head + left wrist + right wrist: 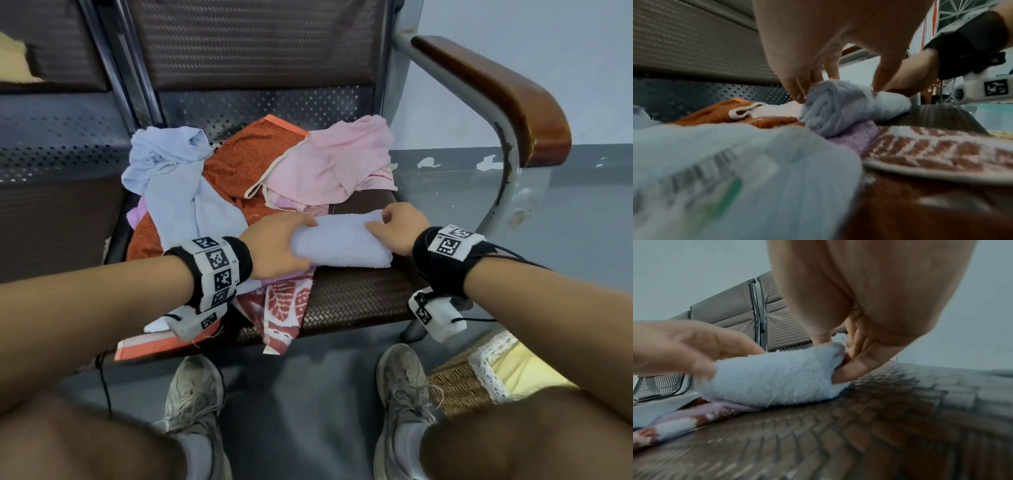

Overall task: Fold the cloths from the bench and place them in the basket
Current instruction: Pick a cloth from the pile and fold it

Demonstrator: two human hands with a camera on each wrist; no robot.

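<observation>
Folded pale blue cloth (pixel 339 241) is lying across the front of the bench seat (pixel 359 298), its left end sitting on the edge of the cloth pile, its right end on the bare woven seat.

Left hand (pixel 277 245) is gripping the left end of the folded cloth, fingers curled over the top and thumb beneath. In the left wrist view the fingers (pixel 797 87) are pressing into the rolled end.

Right hand (pixel 400 228) is pinching the far right end, thumb underneath and fingers tucked over the top edge; the right wrist view shows the thumb (pixel 851 368) pushed against the fold.

Behind, a heap of loose cloths is resting on the seat: a light blue one (pixel 171 181) at left, an orange one (pixel 246 154) in the middle, a pink one (pixel 339 161) at right. A red-and-white patterned cloth (pixel 284 308) is hanging over the front edge.

Woven basket (pixel 459 387) with lace trim is standing on the floor at lower right, beside the person's right shoe (pixel 404 383).
</observation>
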